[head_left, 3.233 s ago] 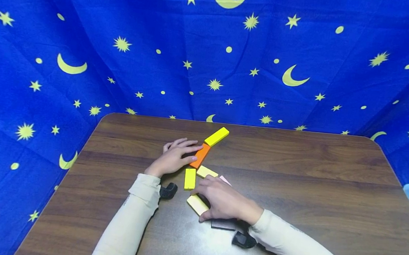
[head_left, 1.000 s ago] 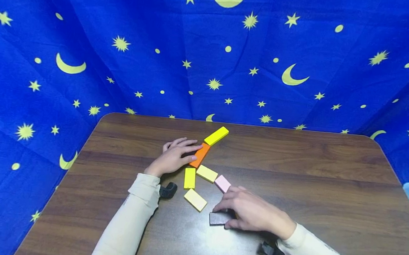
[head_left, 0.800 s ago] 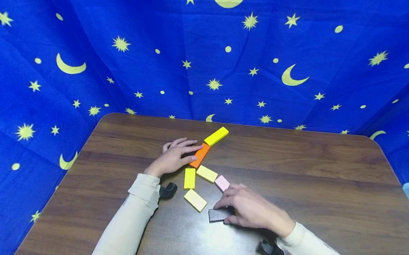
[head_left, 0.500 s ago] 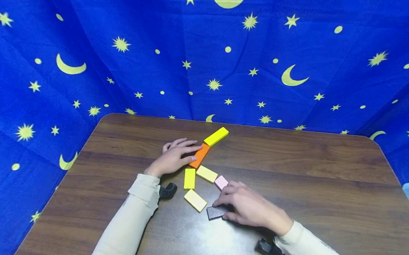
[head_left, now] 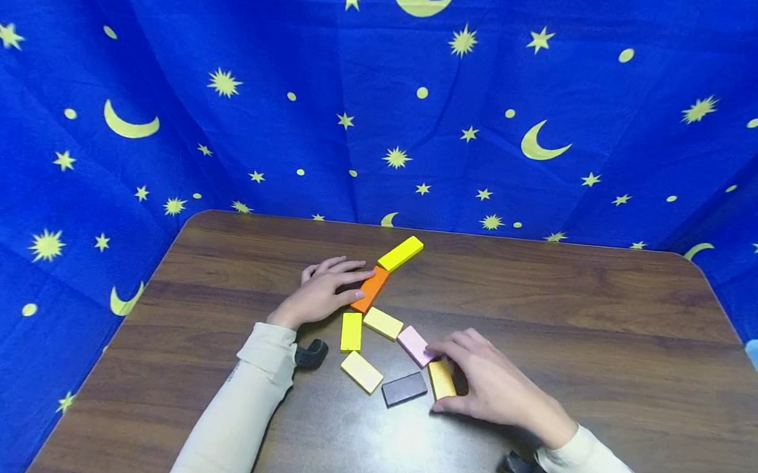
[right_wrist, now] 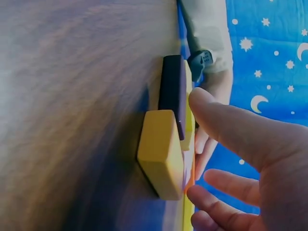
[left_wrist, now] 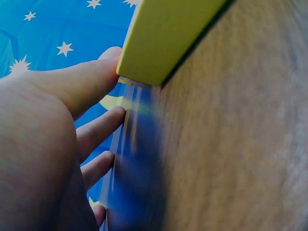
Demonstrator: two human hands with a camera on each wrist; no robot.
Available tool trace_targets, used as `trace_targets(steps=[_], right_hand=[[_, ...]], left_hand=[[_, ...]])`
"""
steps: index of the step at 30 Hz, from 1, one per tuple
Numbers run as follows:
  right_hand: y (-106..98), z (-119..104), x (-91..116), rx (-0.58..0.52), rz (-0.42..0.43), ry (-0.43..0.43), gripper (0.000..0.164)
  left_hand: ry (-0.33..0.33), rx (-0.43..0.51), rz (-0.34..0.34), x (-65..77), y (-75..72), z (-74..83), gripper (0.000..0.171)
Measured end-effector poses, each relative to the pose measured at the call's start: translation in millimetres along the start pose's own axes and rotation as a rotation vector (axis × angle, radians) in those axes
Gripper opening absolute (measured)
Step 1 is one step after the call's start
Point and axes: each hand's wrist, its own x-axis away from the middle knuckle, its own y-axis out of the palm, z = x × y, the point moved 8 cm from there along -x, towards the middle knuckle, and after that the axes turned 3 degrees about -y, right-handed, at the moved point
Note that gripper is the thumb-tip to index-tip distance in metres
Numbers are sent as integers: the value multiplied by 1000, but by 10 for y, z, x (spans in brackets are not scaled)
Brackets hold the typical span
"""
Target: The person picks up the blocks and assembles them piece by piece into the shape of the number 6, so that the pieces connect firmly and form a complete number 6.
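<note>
In the head view my left hand [head_left: 322, 292] lies with extended fingers on the orange block [head_left: 374, 288]. My right hand [head_left: 491, 381] is around the golden-yellow block [head_left: 440, 379], its thumb by the near end and its fingertips by the far end. The right wrist view has thumb and fingers spread, with the golden-yellow block [right_wrist: 159, 154] not gripped. A pink block [head_left: 413, 344] and a dark grey block [head_left: 405, 389] lie just left of it. Close to the left thumb, a yellow block [left_wrist: 163, 43] fills the top of the left wrist view.
Two pale yellow blocks, one near [head_left: 362, 372] and one farther off [head_left: 383, 323], lie flat on the brown wooden table [head_left: 583, 325]. One bright yellow block [head_left: 401, 253] touches the orange block's far end. A blue star-patterned cloth [head_left: 390, 116] hangs behind the table.
Over the last second the dark grey block has turned and shifted slightly left and away from me. My right hand has since drawn off to the right, uncovering the golden-yellow block. The left hand has stayed put.
</note>
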Motion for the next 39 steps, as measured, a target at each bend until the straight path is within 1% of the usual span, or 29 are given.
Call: trace_targets(steps=[4,10,13,15,17,21,24,26,31,39], right_hand=[[6,19,33,9,1,3,65],[25,-14,7,46,15,-60,57],[42,-14,-2,68,16,-67,55],[53,-2,-14,80,12,-50,51],[58,16,-39,87,15,-15,46],[58,62,-134,99,54,62,39],[64,88,-224,95,75,88,43],[77,101,-290,84,71,91,47],[109,121,-393,47,25,76,54],[137,158,-446,-11,-62,26,54]], left_hand=[[-6,1,-1,0,-1,-11,46],[-4,-5,4,-7,3,-2,45],[3,-4,6,-8,4,16,45],[5,-1,8,-7,3,24,46],[6,0,11,-6,-2,22,46],[1,3,12,-9,-3,-3,45],[-5,2,9,-9,5,-4,45],[-9,0,6,-7,6,-2,45],[-15,-4,-1,-1,-1,0,45],[-12,-19,1,-5,-6,10,46]])
